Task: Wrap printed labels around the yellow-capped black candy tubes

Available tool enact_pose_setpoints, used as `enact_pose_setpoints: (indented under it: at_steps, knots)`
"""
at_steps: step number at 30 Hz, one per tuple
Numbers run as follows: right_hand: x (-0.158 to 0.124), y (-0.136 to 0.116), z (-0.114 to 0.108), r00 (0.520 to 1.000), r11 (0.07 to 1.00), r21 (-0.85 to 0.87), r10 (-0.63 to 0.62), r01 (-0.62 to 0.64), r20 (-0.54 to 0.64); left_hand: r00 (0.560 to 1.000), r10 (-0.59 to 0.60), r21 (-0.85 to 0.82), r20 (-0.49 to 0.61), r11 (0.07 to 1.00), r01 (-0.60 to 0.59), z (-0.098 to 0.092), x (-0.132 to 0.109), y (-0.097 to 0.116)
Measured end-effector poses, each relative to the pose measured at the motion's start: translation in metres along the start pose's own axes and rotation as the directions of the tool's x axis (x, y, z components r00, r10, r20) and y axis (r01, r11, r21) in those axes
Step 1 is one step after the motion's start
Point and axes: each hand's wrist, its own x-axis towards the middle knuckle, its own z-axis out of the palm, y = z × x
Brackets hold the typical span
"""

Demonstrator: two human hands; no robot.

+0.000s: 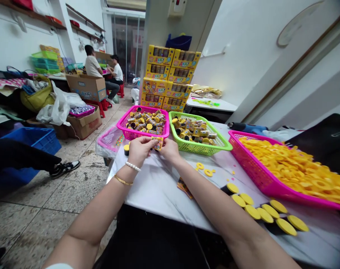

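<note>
Between my two hands is a small yellow printed piece (158, 143), just in front of the baskets. My left hand (141, 149) pinches its left side with thumb and fingers. The fingers of my right hand (169, 149) close on its right side. Beyond them stand a pink basket (131, 133) and a green basket (196, 148), both filled with small yellow and black capped cylinders. One black cylinder with a yellow lid (126, 149) stands left of my left hand. Printed cards (184, 187) lie on the table, partly under my right forearm.
Yellow rings (209, 172) and several yellow-lidded black cylinders (286, 226) lie on the right. A pink basket of yellow plastic parts (256, 178) stands beyond. Stacked yellow boxes (155, 86) rise behind. Two people sit at the back left; another person's leg (27, 155) extends from the left.
</note>
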Motion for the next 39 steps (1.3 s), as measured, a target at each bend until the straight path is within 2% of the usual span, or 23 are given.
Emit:
enact_pose_setpoints:
  at_steps: [4, 9, 11, 13, 15, 16, 19, 21, 24, 28, 30, 34, 39]
  knots:
    - [-0.005, 0.005, -0.008, 0.999, 0.996, 0.083, 0.030, -0.026, -0.040, 0.982, -0.161, -0.056, 0.102, 0.984, 0.168, 0.000, 0.001, 0.001]
    - [-0.011, 0.011, -0.045, 0.999, 0.951, 0.309, 0.032, -0.031, 0.004, 0.921, -0.335, -0.136, 0.200, 0.921, 0.365, -0.002, 0.008, 0.004]
    - [-0.014, 0.008, -0.060, 0.998, 0.853, 0.520, -0.001, -0.031, 0.062, 0.903, -0.373, -0.175, 0.214, 0.895, 0.411, -0.002, 0.009, 0.006]
    - [-0.018, 0.003, -0.068, 0.990, 0.660, 0.749, -0.053, -0.060, 0.127, 0.890, -0.397, -0.211, 0.222, 0.872, 0.442, -0.002, 0.009, 0.009]
    - [-0.023, 0.000, -0.068, 0.977, 0.499, 0.860, -0.106, -0.107, 0.183, 0.878, -0.417, -0.237, 0.235, 0.852, 0.467, -0.001, 0.008, 0.012]
    - [-0.025, -0.002, -0.067, 0.972, 0.484, 0.867, -0.119, -0.121, 0.202, 0.873, -0.424, -0.247, 0.243, 0.843, 0.478, -0.001, 0.008, 0.013]
    - [-0.029, -0.003, -0.059, 0.969, 0.520, 0.843, -0.109, -0.136, 0.224, 0.861, -0.435, -0.272, 0.264, 0.823, 0.499, 0.000, 0.006, 0.015]
    - [-0.030, -0.003, -0.055, 0.979, 0.557, 0.823, -0.082, -0.112, 0.189, 0.858, -0.434, -0.287, 0.274, 0.815, 0.503, 0.000, 0.005, 0.015]
    - [-0.032, -0.003, -0.053, 0.993, 0.635, 0.773, -0.085, -0.005, 0.076, 0.859, -0.426, -0.300, 0.284, 0.811, 0.502, 0.001, 0.004, 0.013]
    - [-0.037, -0.004, -0.049, 0.985, 0.712, 0.682, -0.145, 0.166, -0.089, 0.863, -0.411, -0.292, 0.294, 0.821, 0.490, 0.001, 0.005, 0.011]
    - [-0.038, -0.004, -0.046, 0.982, 0.723, 0.665, -0.158, 0.188, -0.106, 0.874, -0.392, -0.287, 0.288, 0.835, 0.469, 0.001, 0.005, 0.008]
    - [-0.037, -0.003, -0.046, 0.980, 0.684, 0.715, -0.197, 0.145, -0.010, 0.907, -0.338, -0.279, 0.250, 0.872, 0.402, 0.001, 0.006, 0.003]
    - [-0.033, -0.002, -0.059, 0.966, 0.683, 0.689, -0.236, 0.241, -0.103, 0.974, -0.171, -0.224, 0.147, 0.954, 0.201, 0.000, 0.004, -0.001]
